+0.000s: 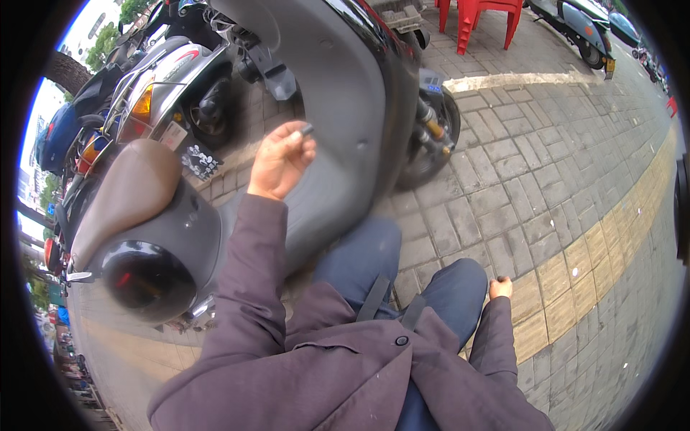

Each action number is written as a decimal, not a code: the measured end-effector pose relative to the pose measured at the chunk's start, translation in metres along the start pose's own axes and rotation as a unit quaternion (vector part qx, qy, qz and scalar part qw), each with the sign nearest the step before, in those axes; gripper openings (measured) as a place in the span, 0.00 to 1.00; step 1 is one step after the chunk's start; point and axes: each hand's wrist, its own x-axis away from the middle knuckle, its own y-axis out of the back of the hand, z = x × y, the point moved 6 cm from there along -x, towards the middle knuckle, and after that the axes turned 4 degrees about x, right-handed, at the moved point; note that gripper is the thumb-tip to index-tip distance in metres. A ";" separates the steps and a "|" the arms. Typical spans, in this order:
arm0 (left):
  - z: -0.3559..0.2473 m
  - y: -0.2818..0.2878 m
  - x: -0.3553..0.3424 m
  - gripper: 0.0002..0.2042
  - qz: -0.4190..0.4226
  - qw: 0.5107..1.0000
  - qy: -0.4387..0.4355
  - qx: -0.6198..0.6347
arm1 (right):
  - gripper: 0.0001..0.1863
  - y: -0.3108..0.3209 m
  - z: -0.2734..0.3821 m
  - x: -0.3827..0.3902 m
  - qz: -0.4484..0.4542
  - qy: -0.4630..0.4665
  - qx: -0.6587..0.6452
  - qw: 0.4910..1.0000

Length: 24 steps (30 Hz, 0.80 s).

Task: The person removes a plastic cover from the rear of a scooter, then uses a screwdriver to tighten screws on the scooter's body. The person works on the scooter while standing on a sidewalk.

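Note:
My left hand (280, 161) is raised over the footboard area of a grey scooter (338, 86). Its fingers are closed in a pinch on a small dark object (307, 130), too small to name. Low on the right, beside my knee, my right hand (501, 288) is curled closed. A dark tip shows at the top of its fist, but I cannot make out what it is. The scooter's brown seat (136, 201) lies left of my left arm, with a glossy black rounded part (147, 280) behind it. The scooter's front wheel (438, 136) rests on the paving.
Other parked scooters, one silver (172, 72), stand close by on the left. Red plastic stools (478, 21) are at the far side, and a blue-grey scooter (578, 36) is at the far right. A yellow paving strip (568, 273) crosses the brick pavement (503, 172).

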 end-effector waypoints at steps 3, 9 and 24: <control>0.006 -0.002 -0.001 0.09 0.007 1.000 0.007 0.008 | 0.11 0.050 0.098 -0.026 0.011 0.076 -0.061 0.995; 0.023 0.015 0.003 0.08 -0.038 0.999 -0.005 0.033 | 0.09 0.164 0.393 0.008 -0.023 0.325 -0.254 0.910; 0.091 0.130 0.015 0.09 -0.137 0.985 0.064 0.081 | 0.07 0.242 0.702 0.103 -0.212 0.565 -0.206 0.770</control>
